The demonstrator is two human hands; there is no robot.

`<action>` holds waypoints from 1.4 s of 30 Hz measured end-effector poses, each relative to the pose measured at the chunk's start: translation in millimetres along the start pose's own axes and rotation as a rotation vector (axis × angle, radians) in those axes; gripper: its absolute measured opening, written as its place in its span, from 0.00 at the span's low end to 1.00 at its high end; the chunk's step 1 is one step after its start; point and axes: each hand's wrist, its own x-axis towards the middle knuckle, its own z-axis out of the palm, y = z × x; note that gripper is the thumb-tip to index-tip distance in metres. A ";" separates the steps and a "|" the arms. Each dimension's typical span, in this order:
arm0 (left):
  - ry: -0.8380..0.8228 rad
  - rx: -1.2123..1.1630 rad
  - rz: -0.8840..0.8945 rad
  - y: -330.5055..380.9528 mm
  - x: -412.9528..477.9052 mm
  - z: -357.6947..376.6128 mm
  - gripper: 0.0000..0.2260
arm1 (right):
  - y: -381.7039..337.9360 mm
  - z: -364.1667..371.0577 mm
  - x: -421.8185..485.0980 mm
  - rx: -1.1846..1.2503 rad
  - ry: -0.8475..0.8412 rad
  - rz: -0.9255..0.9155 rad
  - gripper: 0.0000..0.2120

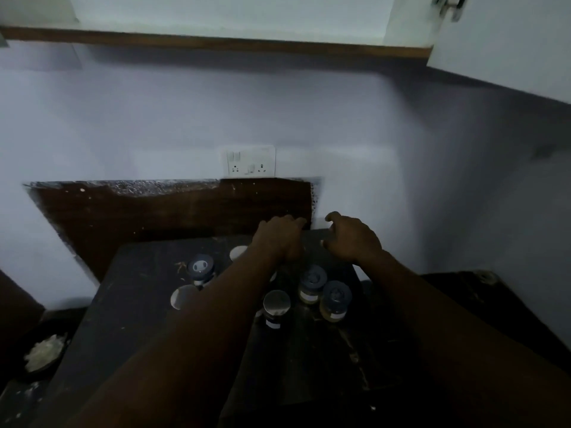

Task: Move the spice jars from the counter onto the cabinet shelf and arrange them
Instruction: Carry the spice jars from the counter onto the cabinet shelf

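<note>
The spice jars (312,282) stand upright on the dark counter (129,304), just short of the left hand (278,236) and right hand (352,239), which are apart, fingers curled, grip indeterminate; a bowl (46,350) holds pale matter lower left; a wall socket (248,162) and the cabinet shelf (216,43) lie beyond.

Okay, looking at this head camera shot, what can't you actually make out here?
All in the head view:
- Spice jars: the labels are too small and dim to read.
- Left hand and right hand: the backs of the hands hide whether the fingers hold anything.
- White lids: partly covered by the left forearm.
- Cabinet shelf: the inside is cut off by the top edge.
</note>
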 end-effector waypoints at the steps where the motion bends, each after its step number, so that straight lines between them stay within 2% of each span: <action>1: -0.017 -0.003 0.007 4.0 7.0 10.9 0.31 | 4.6 11.4 7.3 -0.037 0.080 0.110 0.20; 2: -0.041 -0.006 0.013 8.4 13.9 21.9 0.31 | 10.0 16.1 8.2 -0.098 0.145 0.269 0.16; 3: -0.069 -0.008 0.016 13.0 20.3 32.5 0.32 | 18.2 23.6 9.8 -0.139 0.168 0.390 0.15; 4: -0.101 -0.006 0.016 17.4 26.6 43.2 0.33 | 29.7 39.6 14.6 -0.155 0.132 0.355 0.17; 6: -0.169 -0.018 0.013 24.7 39.6 64.9 0.34 | 56.1 65.2 19.8 -0.028 -0.184 0.092 0.26; 7: -0.196 -0.036 0.007 27.6 43.1 75.6 0.33 | 65.8 71.0 16.4 -0.006 -0.248 0.069 0.27; 13: -0.284 -0.200 -0.001 41.7 57.9 139.7 0.22 | 115.3 134.1 12.8 0.048 -0.371 0.279 0.39; 17: -0.372 -0.164 0.078 48.2 70.0 168.8 0.23 | 128.0 165.6 7.9 0.092 -0.304 0.337 0.43; 22: -0.505 -0.198 0.079 56.5 80.8 194.0 0.28 | 135.4 185.9 8.7 0.180 -0.267 0.389 0.46; 26: -0.472 -0.248 0.094 52.3 73.6 210.2 0.34 | 138.4 196.0 3.0 0.129 -0.216 0.340 0.48; 29: -0.466 -0.271 0.121 44.3 69.0 213.4 0.44 | 137.3 198.3 -6.7 0.191 -0.134 0.308 0.46; 32: -0.478 -0.274 0.149 40.0 66.3 207.5 0.48 | 139.0 192.5 -17.7 0.261 -0.066 0.283 0.44; 37: -0.375 -0.370 0.285 36.2 60.4 178.7 0.52 | 135.0 160.4 -33.4 0.341 0.026 0.249 0.48; 42: -0.214 -0.506 0.389 28.2 66.1 117.9 0.48 | 107.9 103.2 -22.8 0.449 0.204 0.152 0.44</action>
